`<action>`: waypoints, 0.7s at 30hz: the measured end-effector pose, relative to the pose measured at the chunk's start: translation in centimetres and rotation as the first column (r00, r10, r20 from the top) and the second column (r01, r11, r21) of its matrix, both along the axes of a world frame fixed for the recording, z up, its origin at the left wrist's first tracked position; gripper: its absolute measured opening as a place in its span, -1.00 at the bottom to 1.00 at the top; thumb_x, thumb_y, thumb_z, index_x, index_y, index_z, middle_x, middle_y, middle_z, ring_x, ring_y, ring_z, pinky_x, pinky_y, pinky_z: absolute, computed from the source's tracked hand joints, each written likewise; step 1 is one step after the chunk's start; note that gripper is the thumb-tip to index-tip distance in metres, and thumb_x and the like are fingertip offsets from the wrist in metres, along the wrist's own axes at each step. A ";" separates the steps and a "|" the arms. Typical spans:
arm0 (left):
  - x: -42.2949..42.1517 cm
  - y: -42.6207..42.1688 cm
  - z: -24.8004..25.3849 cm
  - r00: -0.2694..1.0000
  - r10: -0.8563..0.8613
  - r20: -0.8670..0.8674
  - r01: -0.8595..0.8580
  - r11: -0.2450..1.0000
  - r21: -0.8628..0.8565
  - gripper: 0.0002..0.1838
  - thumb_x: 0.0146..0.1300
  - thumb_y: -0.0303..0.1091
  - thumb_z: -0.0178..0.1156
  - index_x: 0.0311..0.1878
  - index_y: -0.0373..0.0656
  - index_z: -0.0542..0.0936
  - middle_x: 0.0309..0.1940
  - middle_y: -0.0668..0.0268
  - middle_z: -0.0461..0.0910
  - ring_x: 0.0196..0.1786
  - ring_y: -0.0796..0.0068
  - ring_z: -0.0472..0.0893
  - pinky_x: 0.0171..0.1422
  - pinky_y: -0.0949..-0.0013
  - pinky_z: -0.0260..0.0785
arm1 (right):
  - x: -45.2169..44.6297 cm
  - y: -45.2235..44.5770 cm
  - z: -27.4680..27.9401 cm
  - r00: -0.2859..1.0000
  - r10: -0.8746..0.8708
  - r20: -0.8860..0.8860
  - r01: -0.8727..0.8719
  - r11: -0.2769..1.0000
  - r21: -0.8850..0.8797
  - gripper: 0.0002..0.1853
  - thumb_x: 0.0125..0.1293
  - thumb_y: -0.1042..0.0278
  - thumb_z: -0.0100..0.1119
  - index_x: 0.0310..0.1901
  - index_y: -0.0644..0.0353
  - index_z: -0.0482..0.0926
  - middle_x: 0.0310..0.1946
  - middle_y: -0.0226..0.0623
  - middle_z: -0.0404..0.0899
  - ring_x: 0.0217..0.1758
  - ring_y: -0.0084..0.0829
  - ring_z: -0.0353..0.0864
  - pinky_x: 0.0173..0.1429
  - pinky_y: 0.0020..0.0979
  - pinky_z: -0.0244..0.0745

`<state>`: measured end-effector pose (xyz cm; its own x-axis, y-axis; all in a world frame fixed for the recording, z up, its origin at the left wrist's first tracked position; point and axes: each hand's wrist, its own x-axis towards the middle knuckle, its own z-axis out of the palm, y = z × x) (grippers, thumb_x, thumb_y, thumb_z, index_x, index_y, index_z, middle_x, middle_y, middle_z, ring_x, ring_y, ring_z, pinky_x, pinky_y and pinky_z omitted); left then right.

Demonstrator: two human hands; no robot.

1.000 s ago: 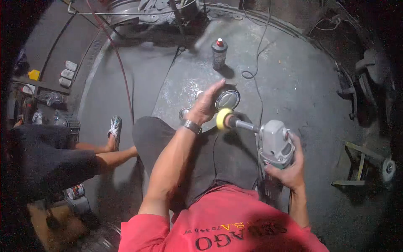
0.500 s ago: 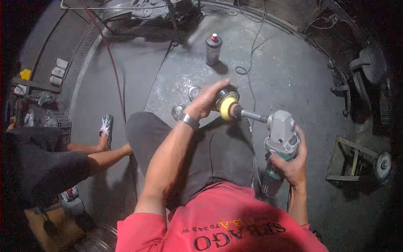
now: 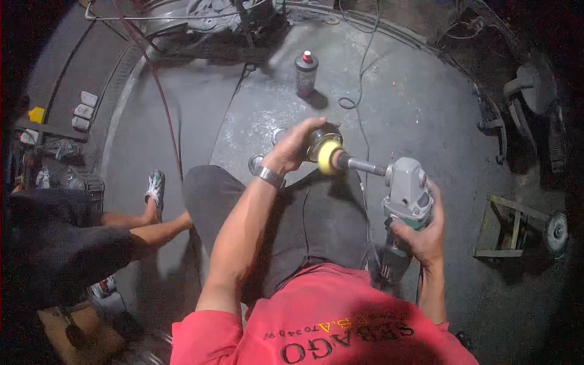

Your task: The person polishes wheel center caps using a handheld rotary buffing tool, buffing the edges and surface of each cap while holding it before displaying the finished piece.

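My left hand (image 3: 293, 147) is closed around a dark round part with a shiny rim (image 3: 327, 134); its exact kind is unclear, and the palm hides much of it. Against its near face sits the yellow foam pad (image 3: 328, 157) of a polisher (image 3: 406, 187), on a long metal shaft. My right hand (image 3: 424, 236) grips the polisher's body below the grey gear head. Two shiny round pieces lie on the floor by my left wrist: one ring-like piece (image 3: 256, 163) in the open, another (image 3: 278, 135) partly behind my hand.
A dark bottle with a red cap (image 3: 306, 76) stands ahead on the grey floor (image 3: 420, 109). A cord (image 3: 364, 79) runs behind it. Another person's legs (image 3: 152, 234) stretch in from the left. A wheeled frame (image 3: 514, 228) stands at the right.
Floor objects sit slightly further left in view, a small camera shift. Both hands keep their grips, and the pad stays at the round part.
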<state>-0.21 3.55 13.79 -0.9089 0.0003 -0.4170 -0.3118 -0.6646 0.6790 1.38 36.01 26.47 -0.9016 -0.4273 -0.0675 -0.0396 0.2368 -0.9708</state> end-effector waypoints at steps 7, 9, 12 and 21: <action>-0.4 0.1 0.9 0.996 -0.022 -0.089 0.032 0.993 0.111 -0.49 0.34 0.09 0.19 0.09 -0.16 0.65 -0.06 0.21 0.74 -0.04 0.33 0.73 0.15 0.21 0.56 | 0.4 0.1 0.0 0.998 0.004 0.068 -0.001 0.999 -0.035 0.14 -0.13 0.20 0.74 0.47 0.28 0.21 0.30 -0.09 0.46 0.35 -0.22 0.50 0.45 -0.21 0.37; -0.3 0.1 0.7 0.997 -0.017 -0.082 0.023 0.997 0.075 -0.48 0.34 0.09 0.20 0.11 -0.16 0.65 -0.05 0.21 0.73 -0.03 0.32 0.72 0.17 0.21 0.55 | 0.4 -0.1 0.1 0.996 -0.035 0.076 0.039 0.998 -0.048 0.14 -0.13 0.20 0.75 0.47 0.28 0.22 0.29 -0.09 0.47 0.35 -0.21 0.51 0.45 -0.21 0.38; 0.0 -0.1 0.1 0.998 0.000 -0.066 0.003 0.999 0.044 -0.48 0.34 0.07 0.22 0.14 -0.16 0.63 -0.02 0.23 0.71 0.03 0.33 0.69 0.22 0.22 0.51 | 0.5 -0.2 0.1 0.996 -0.058 0.062 0.061 0.997 -0.054 0.14 -0.14 0.20 0.75 0.46 0.28 0.22 0.27 -0.09 0.48 0.34 -0.22 0.52 0.44 -0.22 0.39; -0.4 0.6 0.6 0.995 0.025 -0.099 -0.030 0.999 -0.044 -0.54 0.37 -0.01 0.32 0.07 -0.22 0.65 -0.06 0.16 0.73 -0.04 0.29 0.74 0.14 0.24 0.61 | 0.3 0.2 -0.1 0.999 -0.043 0.006 0.044 0.998 -0.035 0.14 -0.14 0.19 0.75 0.45 0.30 0.23 0.25 -0.10 0.52 0.32 -0.22 0.54 0.43 -0.22 0.40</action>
